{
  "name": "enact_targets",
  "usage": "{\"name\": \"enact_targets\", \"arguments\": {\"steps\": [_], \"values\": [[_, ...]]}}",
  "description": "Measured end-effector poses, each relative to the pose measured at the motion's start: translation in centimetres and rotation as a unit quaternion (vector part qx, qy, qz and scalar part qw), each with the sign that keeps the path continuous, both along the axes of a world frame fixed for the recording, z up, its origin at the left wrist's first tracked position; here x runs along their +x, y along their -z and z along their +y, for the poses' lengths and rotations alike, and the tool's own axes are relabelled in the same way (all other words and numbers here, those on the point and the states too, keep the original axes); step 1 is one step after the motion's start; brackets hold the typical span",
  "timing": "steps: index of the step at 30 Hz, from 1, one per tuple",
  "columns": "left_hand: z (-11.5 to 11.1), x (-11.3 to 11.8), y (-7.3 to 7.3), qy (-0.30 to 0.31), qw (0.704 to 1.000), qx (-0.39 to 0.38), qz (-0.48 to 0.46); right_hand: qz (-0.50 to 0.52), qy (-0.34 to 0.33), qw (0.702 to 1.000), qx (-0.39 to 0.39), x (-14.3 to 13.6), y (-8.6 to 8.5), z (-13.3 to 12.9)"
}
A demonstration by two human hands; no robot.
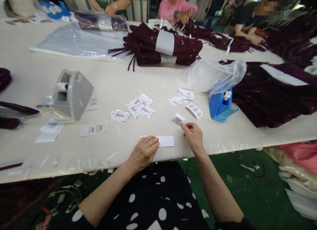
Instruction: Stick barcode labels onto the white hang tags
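Observation:
Near the table's front edge my left hand (pixel 145 151) lies flat, its fingers over the left part of a white blank tag (pixel 166 141). To the right of it, my right hand (pixel 193 136) pinches a small barcode sticker (pixel 178 119) between thumb and forefinger, a little above the table. A curled strip of barcode labels (pixel 194 110) lies beyond that hand. Several printed tags (pixel 140 106) are piled in the middle, with a single one (pixel 120 115) just left of the pile. More barcode tags (pixel 182 96) lie behind the strip.
A grey tape dispenser (pixel 79 94) stands at left and a blue one (pixel 220 106) at right. Dark red garments (pixel 277 91) cover the right side; a banded bundle (pixel 148 42) and plastic bags (pixel 81 42) lie farther back. Several people are across the table (pixel 104 78).

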State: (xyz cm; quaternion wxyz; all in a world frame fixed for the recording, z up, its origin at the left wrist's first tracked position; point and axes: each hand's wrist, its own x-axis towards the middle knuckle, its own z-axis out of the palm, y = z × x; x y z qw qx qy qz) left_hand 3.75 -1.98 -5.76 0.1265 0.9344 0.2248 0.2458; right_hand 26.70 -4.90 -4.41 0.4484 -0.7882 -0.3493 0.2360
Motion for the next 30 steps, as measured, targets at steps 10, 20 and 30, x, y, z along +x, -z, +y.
{"name": "enact_targets", "arguments": {"steps": [10, 20, 30], "values": [[0.9, -0.1, -4.3, -0.068, 0.976, -0.132, -0.157, 0.126, -0.196, 0.967, 0.1, -1.8, -3.0, 0.4], [0.0, 2.3, -6.9, 0.038, 0.68, -0.696, -0.227, 0.314, -0.347, 0.884, -0.005, -3.0, -7.4, -2.9], [-2.1, 2.1, -5.9, -0.053, 0.649, -0.725, -0.225, 0.103, -0.272, 0.95, 0.115, -4.2, -5.4, -3.4]]}}
